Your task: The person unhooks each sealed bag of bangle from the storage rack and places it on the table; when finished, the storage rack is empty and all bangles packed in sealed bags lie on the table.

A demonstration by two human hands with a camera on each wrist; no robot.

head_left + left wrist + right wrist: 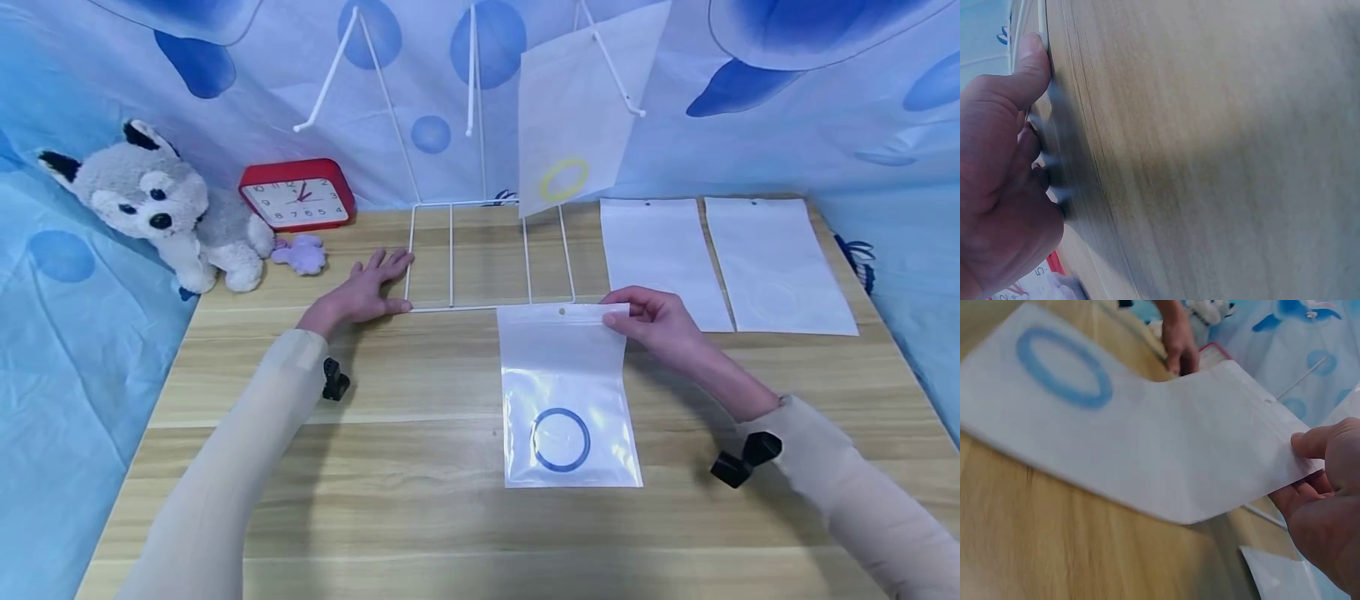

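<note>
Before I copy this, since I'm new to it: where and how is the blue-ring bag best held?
I'd pinch the bag at its upper right corner, from the right: it bends, its top is raised, and its centred punched hole would stay uncovered.

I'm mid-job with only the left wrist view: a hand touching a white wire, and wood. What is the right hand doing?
Observer: The right hand pinches a white bag by its top right corner, as the head view shows.

Operator: Is anything hanging from the rack?

Observer: Yes. In the head view, another bag, with a yellow ring, hangs on the rightmost hook.
</note>
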